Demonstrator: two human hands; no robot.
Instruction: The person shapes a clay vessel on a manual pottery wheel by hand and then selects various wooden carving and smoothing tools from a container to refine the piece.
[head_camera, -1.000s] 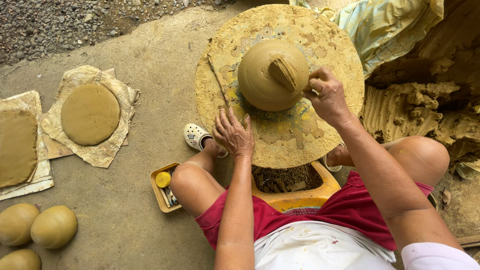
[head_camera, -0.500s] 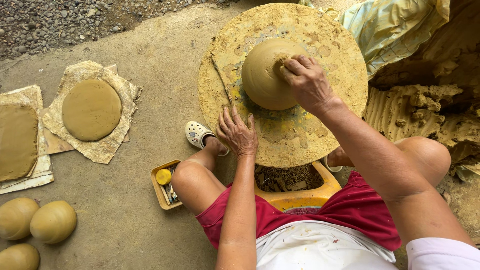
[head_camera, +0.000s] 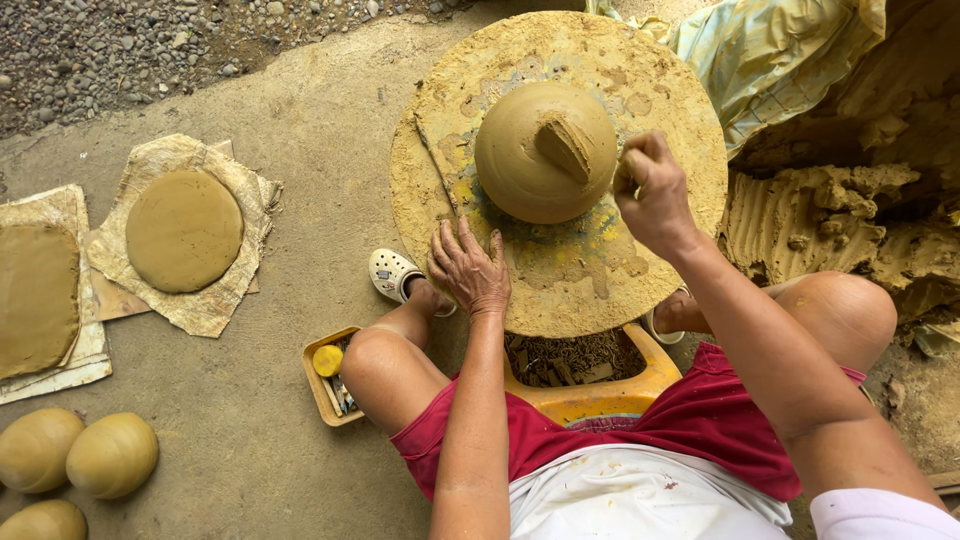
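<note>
A domed clay form (head_camera: 545, 150) sits at the centre of a round, clay-caked wheel (head_camera: 660, 90); the right hand (head_camera: 655, 195), fingers curled closed, hovers just beside it; the left hand (head_camera: 470, 268) lies flat, fingers spread, on the wheel's near edge.

Bare concrete floor (head_camera: 250, 400), gravel strip (head_camera: 150, 50), daylight.

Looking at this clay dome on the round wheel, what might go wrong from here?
1. The left hand rests flat on the wheel board; a nudge might turn it and skew the clay dome.
2. The right hand works beside the soft dome and may dent it.
3. The thin stick lies loose near the dome and might roll against it.
</note>
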